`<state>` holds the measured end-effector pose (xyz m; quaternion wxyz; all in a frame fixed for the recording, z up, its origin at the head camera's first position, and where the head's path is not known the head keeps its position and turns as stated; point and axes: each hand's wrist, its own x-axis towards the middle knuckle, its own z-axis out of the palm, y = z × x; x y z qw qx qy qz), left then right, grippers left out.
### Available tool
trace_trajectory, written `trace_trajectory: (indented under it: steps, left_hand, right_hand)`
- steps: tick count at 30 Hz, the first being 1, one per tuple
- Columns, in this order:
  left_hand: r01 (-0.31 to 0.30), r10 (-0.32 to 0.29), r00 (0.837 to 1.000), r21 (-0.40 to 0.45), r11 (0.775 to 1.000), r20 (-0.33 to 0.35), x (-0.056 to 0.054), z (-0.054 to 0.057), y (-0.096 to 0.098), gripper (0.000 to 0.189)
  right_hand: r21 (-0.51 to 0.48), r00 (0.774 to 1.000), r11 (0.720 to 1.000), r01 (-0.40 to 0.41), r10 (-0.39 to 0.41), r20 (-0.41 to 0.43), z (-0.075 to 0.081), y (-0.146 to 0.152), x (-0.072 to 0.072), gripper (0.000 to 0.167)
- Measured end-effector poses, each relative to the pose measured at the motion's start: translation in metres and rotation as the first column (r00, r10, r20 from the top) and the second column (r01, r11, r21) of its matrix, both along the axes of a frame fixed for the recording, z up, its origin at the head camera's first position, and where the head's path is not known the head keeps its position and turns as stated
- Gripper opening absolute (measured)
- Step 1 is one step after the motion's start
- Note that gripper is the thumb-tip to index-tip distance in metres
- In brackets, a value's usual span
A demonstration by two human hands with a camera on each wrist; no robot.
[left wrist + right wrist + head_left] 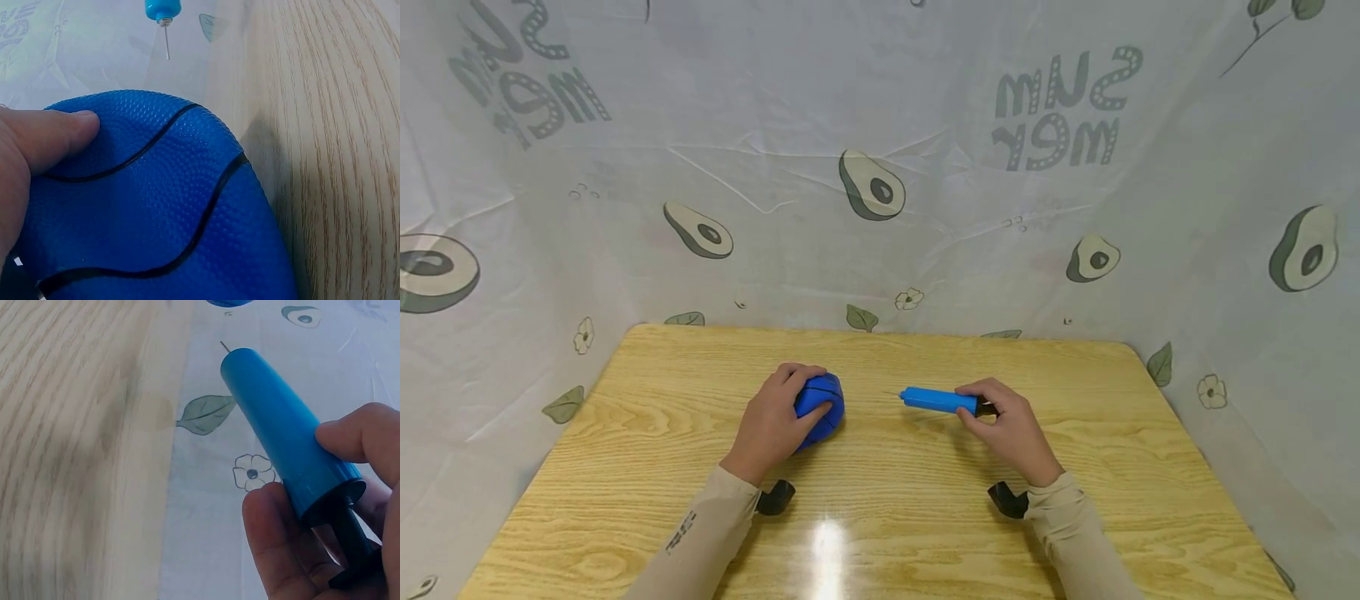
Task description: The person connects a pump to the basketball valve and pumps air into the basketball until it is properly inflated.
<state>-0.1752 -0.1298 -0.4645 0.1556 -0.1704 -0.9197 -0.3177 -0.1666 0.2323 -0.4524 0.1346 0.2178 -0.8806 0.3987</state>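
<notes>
A soft, partly deflated blue ball (829,423) with black seam lines sits toward the left half of the table. My left hand (769,425) grips it from the left, thumb pressing on its dented side in the left wrist view. To the right, my right hand (1009,427) holds a blue ball pump (937,399) near its back end. Thumb and fingers close around the barrel, and the black handle (353,540) extends back toward the palm, its rod partly showing. A thin needle (167,44) at the pump's front points toward the ball, a gap between them.
The wooden table (880,358) has a light grain and rounded far corners. A pale curtain (790,275) printed with avocados and leaves hangs behind it and along both sides. Black wrist-worn pieces (777,498) stick out beside both sleeves.
</notes>
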Motion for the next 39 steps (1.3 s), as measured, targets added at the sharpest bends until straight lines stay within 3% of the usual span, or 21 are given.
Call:
trace_trajectory:
  steps: [8, 14, 27, 39]
  left_hand:
    - [-0.034, 0.034, 0.999, 0.002, 0.999, 0.004, -0.002, -0.002, 0.000, 0.046]
    - [-0.010, 0.011, 1.000, -0.025, 1.000, 0.018, -0.002, -0.002, 0.003, 0.044]
    - [0.041, -0.044, 0.998, -0.073, 0.996, -0.034, 0.001, -0.001, 0.003, 0.026]
    - [0.084, -0.088, 0.994, -0.068, 0.994, -0.063, -0.001, -0.001, 0.000, 0.028]
  right_hand:
    - [-0.024, 0.999, 0.999, -0.034, 0.034, -0.001, 0.015, -0.022, -0.003, 0.026]
    - [-0.026, 0.998, 0.998, -0.059, 0.059, -0.012, 0.024, -0.030, 0.004, 0.027]
    - [-0.041, 0.989, 0.989, -0.145, 0.144, -0.030, 0.027, -0.038, 0.011, 0.031]
    - [-0.009, 0.984, 0.987, -0.162, 0.161, -0.078, 0.027, -0.044, 0.013, 0.032]
